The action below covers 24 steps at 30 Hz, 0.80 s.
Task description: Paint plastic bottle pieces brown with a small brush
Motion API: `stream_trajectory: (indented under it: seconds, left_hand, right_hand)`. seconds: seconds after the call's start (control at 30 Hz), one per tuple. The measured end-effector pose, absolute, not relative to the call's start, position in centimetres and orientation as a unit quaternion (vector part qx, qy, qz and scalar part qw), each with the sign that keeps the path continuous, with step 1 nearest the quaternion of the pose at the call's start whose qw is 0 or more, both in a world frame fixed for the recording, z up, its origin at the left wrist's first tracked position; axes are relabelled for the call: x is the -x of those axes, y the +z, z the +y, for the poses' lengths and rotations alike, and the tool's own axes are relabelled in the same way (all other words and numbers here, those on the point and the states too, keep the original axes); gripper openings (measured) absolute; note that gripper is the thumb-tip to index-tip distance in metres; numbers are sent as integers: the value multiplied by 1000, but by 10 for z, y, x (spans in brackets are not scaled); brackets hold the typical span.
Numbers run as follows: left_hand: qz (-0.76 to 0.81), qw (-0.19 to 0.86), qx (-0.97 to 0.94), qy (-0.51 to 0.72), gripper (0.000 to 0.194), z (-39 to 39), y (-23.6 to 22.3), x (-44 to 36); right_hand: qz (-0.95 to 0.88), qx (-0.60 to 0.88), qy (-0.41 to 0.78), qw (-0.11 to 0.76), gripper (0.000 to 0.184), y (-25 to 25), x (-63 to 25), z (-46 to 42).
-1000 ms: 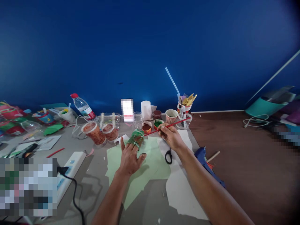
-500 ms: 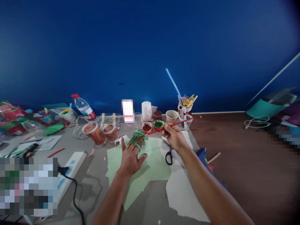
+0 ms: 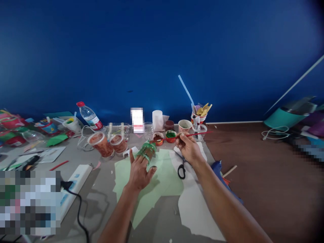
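Note:
My left hand (image 3: 140,173) has its middle fingers inside a clear plastic bottle piece (image 3: 146,151) with green paint on it, and bears it up from within. The index finger and thumb of that hand stick out apart. My right hand (image 3: 187,145) pinches a thin red paintbrush (image 3: 194,134) that lies nearly level. Its tip points left, just above the piece and in front of a small cup of brown paint (image 3: 158,139). Beside that stands a cup of green paint (image 3: 171,136). Pale green paper (image 3: 162,182) lies beneath my left hand.
Black-handled scissors (image 3: 181,171) rest on white paper (image 3: 197,209). Behind are a paper cup (image 3: 185,126), a white roll (image 3: 157,119) and a cup of plastic cutlery (image 3: 199,118). Left are stained plastic cups (image 3: 101,145), a tilted bottle (image 3: 89,116) and a power strip (image 3: 76,184).
The brush tip has lifted off the plastic piece and moved slightly up, towards the brown paint cup, and the brush lies more level. My left hand has hardly moved.

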<state>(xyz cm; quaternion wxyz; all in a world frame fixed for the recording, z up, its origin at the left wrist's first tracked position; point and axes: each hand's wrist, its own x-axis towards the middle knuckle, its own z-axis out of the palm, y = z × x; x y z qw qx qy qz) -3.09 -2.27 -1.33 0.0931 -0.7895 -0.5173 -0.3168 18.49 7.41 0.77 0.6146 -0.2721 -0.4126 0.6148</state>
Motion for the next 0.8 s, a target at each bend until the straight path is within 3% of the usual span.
stream_trajectory:
  seconds: [0.47,0.8]
  left_hand:
    - [-403,46,810,-423,55,-35,5,19]
    - [-377,-4,797,-471,56,-43,11,15]
  right_hand:
    - [-438,205,643,594,15,3,-170,65]
    - [-570,244,585,523,31,4,-158,50]
